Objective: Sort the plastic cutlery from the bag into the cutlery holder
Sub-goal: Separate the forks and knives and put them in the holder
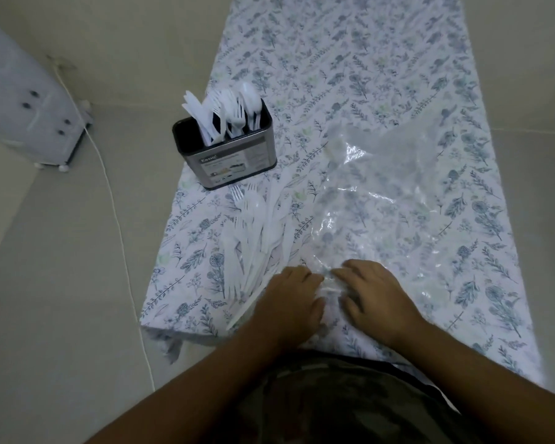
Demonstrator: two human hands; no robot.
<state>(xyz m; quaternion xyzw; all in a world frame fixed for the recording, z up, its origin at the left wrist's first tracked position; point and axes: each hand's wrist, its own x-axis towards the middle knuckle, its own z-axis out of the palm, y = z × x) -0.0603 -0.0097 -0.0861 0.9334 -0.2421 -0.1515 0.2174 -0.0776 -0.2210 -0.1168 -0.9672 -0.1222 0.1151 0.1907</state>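
With our left hand and right hand pinching the clear bag's near edge, a tug could sweep the loose plastic cutlery beside the holder off the table.

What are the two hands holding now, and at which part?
Both the left hand and the right hand grip the clear plastic bag at its near, bunched end.
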